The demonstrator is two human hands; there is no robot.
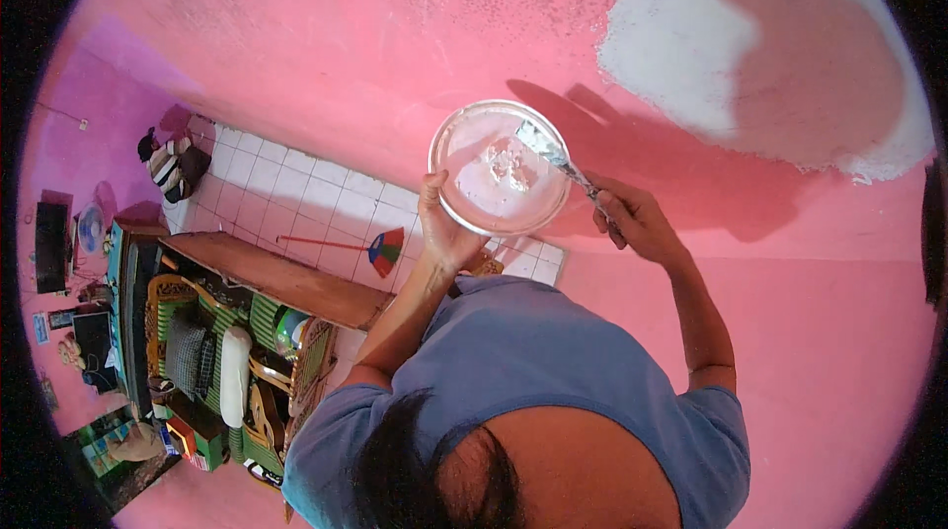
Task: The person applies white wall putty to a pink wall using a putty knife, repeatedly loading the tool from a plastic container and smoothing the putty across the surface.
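My left hand (446,231) supports a shallow round white dish or lid (462,159) from its near left edge, thumb at the rim. Lumps and smears of white putty (507,165) cover the middle of it. In my right hand (640,223) is a putty knife (576,173), gripped by its handle. Its blade, coated in white, lies over the dish's upper right part; whether it touches the surface I cannot tell. Beyond both hands rises a pink wall (395,45), with a large rough-edged white patch (662,55) at the upper right.
A multicoloured broom (386,252) lies on white floor tiles (336,203). To the lower left, a brown wooden panel (281,282) stands beside green-striped cane seating (262,317) with cushions. A fan (91,228) and a dark screen (51,247) are at the far left.
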